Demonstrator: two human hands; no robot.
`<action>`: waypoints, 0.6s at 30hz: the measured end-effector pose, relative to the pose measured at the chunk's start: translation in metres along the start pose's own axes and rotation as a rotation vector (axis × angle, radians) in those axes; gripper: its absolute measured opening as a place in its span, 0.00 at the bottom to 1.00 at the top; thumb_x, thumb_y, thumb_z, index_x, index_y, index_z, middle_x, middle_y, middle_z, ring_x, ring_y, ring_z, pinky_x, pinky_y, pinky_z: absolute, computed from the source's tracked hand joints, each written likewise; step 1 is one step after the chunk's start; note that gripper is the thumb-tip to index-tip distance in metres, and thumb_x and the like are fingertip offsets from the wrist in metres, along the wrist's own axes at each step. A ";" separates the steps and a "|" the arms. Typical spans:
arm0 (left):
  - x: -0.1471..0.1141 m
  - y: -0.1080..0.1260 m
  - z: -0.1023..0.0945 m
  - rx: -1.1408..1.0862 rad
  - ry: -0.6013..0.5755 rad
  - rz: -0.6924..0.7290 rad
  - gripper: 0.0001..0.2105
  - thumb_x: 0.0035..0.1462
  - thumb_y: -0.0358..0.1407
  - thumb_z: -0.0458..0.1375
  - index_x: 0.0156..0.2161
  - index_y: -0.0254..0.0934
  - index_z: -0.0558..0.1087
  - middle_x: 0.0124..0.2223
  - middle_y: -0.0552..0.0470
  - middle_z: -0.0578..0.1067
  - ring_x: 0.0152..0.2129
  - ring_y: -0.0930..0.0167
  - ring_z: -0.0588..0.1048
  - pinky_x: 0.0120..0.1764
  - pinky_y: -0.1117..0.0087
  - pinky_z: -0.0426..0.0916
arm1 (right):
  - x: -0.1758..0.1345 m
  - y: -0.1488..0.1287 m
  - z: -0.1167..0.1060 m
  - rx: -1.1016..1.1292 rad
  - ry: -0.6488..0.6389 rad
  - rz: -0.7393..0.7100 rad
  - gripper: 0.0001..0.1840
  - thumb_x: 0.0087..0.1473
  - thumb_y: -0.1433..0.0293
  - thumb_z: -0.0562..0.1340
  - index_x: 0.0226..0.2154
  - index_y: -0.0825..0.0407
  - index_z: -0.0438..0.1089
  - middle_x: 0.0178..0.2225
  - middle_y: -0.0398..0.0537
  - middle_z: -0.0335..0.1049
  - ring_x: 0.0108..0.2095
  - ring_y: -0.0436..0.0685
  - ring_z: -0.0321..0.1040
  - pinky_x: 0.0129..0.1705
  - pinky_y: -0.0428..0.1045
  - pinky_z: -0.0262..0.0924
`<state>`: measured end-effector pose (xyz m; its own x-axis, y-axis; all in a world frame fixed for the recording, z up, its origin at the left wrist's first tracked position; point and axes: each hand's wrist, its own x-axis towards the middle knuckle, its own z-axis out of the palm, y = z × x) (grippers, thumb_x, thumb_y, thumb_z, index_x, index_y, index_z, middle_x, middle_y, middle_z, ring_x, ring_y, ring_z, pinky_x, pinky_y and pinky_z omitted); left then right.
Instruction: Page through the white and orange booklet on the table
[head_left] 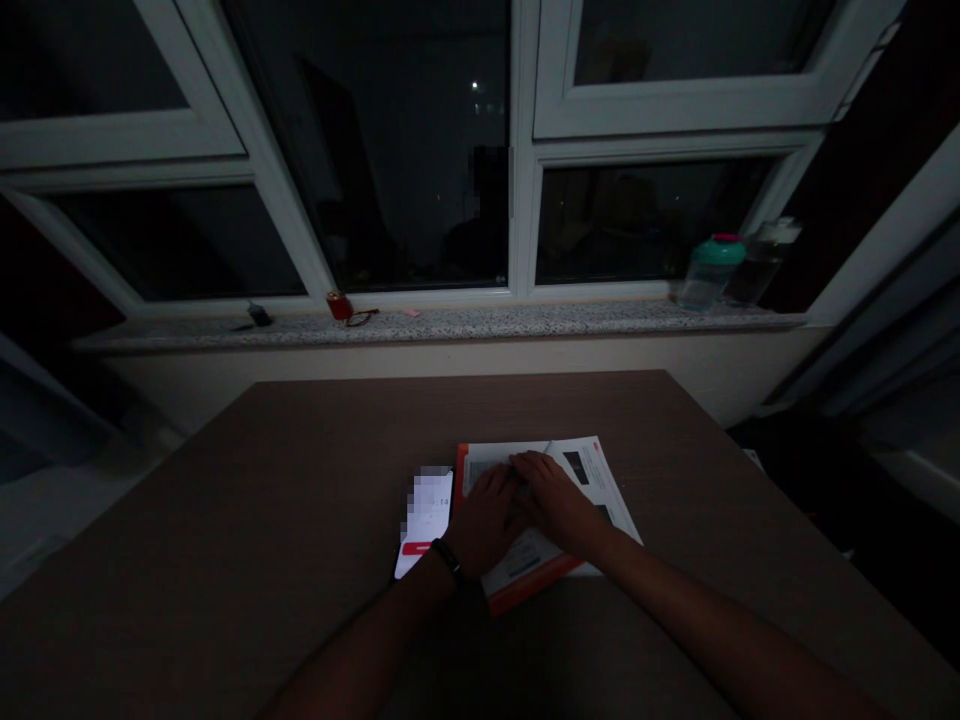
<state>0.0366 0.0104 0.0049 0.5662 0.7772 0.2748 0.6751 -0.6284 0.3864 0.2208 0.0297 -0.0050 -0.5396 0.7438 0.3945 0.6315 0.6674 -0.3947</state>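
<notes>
"White booklet [532,553], orange edging: where was it?"
"On the worktop [315,480], nearer its far right corner than its far left, a lit phone [426,525] just beside."
"Hands?"
"Left hand [486,522] and right hand [556,503] lay flattened on it."

slim black wristband [448,560], left arm [379,632]

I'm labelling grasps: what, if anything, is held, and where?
Cannot be told: the left hand and right hand lie over the booklet, too dimly lit to show a pinch.
</notes>
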 end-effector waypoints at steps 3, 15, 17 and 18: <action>-0.001 -0.001 0.000 -0.002 -0.006 -0.006 0.28 0.64 0.39 0.56 0.65 0.41 0.52 0.66 0.44 0.58 0.63 0.61 0.56 0.62 0.51 0.55 | -0.004 0.002 0.002 -0.016 0.000 -0.003 0.30 0.61 0.75 0.54 0.64 0.52 0.51 0.61 0.57 0.58 0.63 0.65 0.51 0.64 0.65 0.53; -0.004 -0.006 0.003 -0.015 -0.003 -0.008 0.24 0.68 0.39 0.50 0.66 0.43 0.52 0.66 0.46 0.58 0.63 0.63 0.56 0.63 0.51 0.55 | -0.009 0.003 0.002 -0.017 0.013 -0.013 0.34 0.59 0.75 0.56 0.65 0.51 0.48 0.61 0.58 0.58 0.63 0.67 0.52 0.62 0.69 0.55; -0.004 -0.007 0.005 -0.002 -0.007 -0.010 0.23 0.68 0.38 0.50 0.66 0.44 0.53 0.66 0.47 0.58 0.63 0.63 0.56 0.63 0.52 0.55 | -0.011 0.004 -0.001 -0.009 0.000 -0.007 0.33 0.60 0.74 0.56 0.66 0.50 0.48 0.61 0.58 0.58 0.63 0.66 0.51 0.62 0.68 0.55; -0.005 -0.008 0.005 0.005 -0.009 -0.014 0.23 0.68 0.37 0.50 0.65 0.44 0.53 0.66 0.47 0.58 0.63 0.64 0.56 0.63 0.52 0.55 | -0.012 0.004 -0.003 -0.005 -0.009 -0.004 0.33 0.60 0.74 0.56 0.66 0.50 0.47 0.61 0.58 0.57 0.63 0.66 0.51 0.62 0.68 0.54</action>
<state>0.0314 0.0114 -0.0040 0.5605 0.7858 0.2615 0.6853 -0.6174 0.3861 0.2319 0.0232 -0.0089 -0.5471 0.7414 0.3887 0.6319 0.6703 -0.3892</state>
